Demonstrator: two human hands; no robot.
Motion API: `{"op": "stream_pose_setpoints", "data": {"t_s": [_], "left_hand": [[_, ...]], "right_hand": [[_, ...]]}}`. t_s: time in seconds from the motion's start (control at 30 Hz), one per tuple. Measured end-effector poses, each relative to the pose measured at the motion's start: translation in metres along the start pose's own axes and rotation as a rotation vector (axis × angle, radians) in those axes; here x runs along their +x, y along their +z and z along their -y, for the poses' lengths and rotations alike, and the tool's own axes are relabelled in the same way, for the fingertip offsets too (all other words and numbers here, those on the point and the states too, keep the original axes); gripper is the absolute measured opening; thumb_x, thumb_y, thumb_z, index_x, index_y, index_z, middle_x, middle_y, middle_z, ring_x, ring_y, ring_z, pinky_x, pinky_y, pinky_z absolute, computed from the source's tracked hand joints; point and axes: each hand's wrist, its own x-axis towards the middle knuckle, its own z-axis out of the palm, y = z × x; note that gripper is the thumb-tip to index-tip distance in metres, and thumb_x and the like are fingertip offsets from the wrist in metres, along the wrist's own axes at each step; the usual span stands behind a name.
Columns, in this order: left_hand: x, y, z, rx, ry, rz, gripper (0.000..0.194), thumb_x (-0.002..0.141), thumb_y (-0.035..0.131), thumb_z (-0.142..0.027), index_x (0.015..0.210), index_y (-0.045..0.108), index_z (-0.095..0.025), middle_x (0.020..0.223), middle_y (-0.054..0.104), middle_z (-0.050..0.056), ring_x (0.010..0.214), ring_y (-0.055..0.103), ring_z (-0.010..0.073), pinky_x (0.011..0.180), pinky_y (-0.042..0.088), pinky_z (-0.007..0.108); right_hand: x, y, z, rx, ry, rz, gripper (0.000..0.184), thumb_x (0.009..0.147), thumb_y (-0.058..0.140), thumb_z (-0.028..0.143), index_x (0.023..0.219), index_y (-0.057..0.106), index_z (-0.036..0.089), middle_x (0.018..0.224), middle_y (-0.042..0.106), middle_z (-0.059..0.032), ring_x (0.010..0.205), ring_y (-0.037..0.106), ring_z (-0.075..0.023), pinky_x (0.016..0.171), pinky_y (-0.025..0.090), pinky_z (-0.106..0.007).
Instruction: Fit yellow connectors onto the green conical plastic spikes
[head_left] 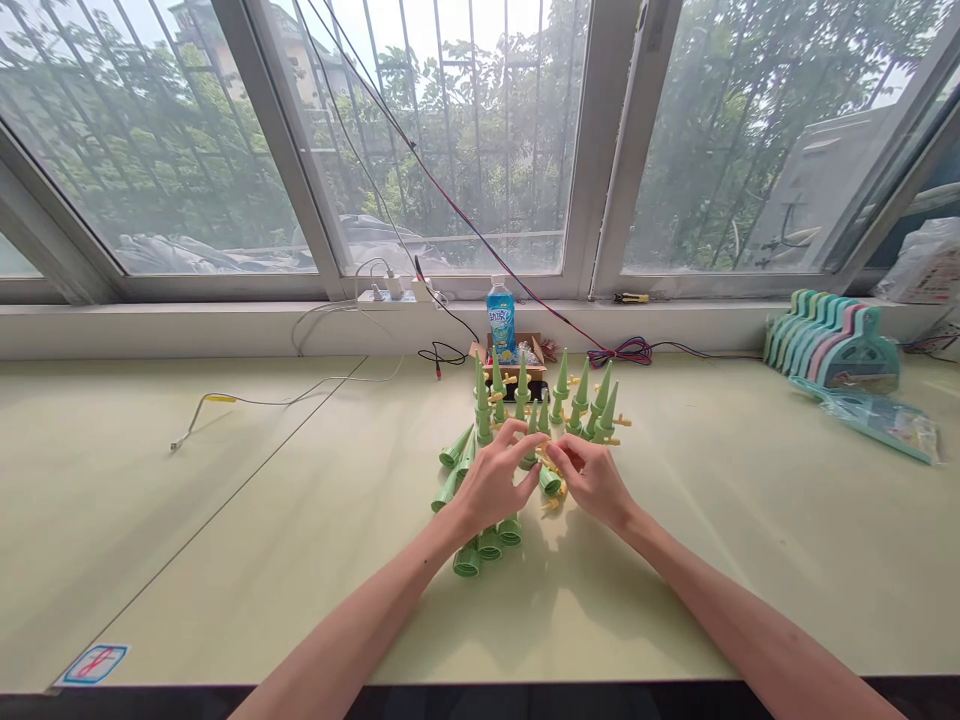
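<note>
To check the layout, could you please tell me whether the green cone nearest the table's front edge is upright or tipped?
Tipped: the green cone lies on its side, its open end facing the camera.

Bright daylight is pouring through the hazy windows (465, 150), washing out the sky (386, 35) and casting soft, nearward shadows on the glossy table (750, 560), while wide-angle distortion is slanting the outer frames (45, 225).

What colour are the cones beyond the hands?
The cones are light green; see the head view.
</note>
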Motion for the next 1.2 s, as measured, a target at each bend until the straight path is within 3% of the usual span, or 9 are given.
{"op": "stream_pose_setpoints", "data": {"t_s": [0.13,0.3,0.57,0.73,1.0,1.2], "left_hand": [[-0.0004,-0.0001,-0.0005,-0.015,0.009,0.005,0.035,0.087,0.054,-0.021,0.122,0.054,-0.025,0.116,0.051,0.008,0.056,0.049,0.0052,0.06,0.051,0.026],[0.0002,0.0002,-0.0014,-0.011,0.01,0.0,0.035,0.088,0.053,-0.022,0.122,0.055,-0.026,0.115,0.051,0.007,0.057,0.05,0.0056,0.059,0.051,0.026],[0.0012,0.0031,0.0025,-0.019,-0.047,-0.045,0.033,0.088,0.053,-0.023,0.121,0.056,-0.024,0.112,0.051,0.007,0.061,0.053,0.0066,0.052,0.048,0.022],[0.0004,0.0026,0.0023,-0.012,-0.035,-0.034,0.032,0.087,0.054,-0.021,0.119,0.056,-0.024,0.113,0.05,0.007,0.064,0.054,0.0074,0.054,0.05,0.022],[0.0002,0.0009,-0.0004,-0.027,-0.002,-0.001,0.033,0.087,0.053,-0.021,0.119,0.056,-0.025,0.113,0.05,0.007,0.061,0.051,0.0067,0.058,0.051,0.024],[0.0006,0.0011,-0.0012,-0.019,-0.026,-0.007,0.031,0.088,0.053,-0.022,0.119,0.056,-0.025,0.113,0.05,0.006,0.059,0.05,0.0057,0.057,0.05,0.023]], "right_hand": [[0.0011,0.0013,-0.0027,-0.035,-0.022,-0.014,0.048,0.096,0.041,0.049,0.058,0.04,0.019,0.053,0.034,0.0044,0.049,0.03,-0.0097,0.047,0.026,-0.024],[0.0017,0.0005,-0.0033,-0.007,-0.009,-0.007,0.049,0.097,0.037,0.048,0.059,0.043,0.019,0.053,0.04,0.0031,0.049,0.035,-0.0104,0.048,0.029,-0.024],[-0.0006,-0.0017,0.0025,0.023,-0.013,0.029,0.025,0.093,0.049,0.043,0.094,0.056,0.018,0.066,0.055,0.001,0.053,0.046,-0.0123,0.051,0.037,-0.025],[-0.0008,-0.0015,0.0012,0.03,-0.021,0.034,0.025,0.094,0.048,0.041,0.089,0.057,0.018,0.07,0.058,-0.0007,0.058,0.05,-0.013,0.054,0.04,-0.025],[0.0011,0.0004,-0.0011,-0.043,-0.028,-0.007,0.045,0.096,0.041,0.047,0.061,0.043,0.019,0.053,0.037,0.0043,0.049,0.032,-0.0097,0.046,0.028,-0.023],[0.0007,0.0001,-0.0007,0.001,0.016,0.004,0.041,0.097,0.04,0.047,0.068,0.05,0.019,0.054,0.043,0.0038,0.048,0.037,-0.0103,0.047,0.03,-0.023]]}}
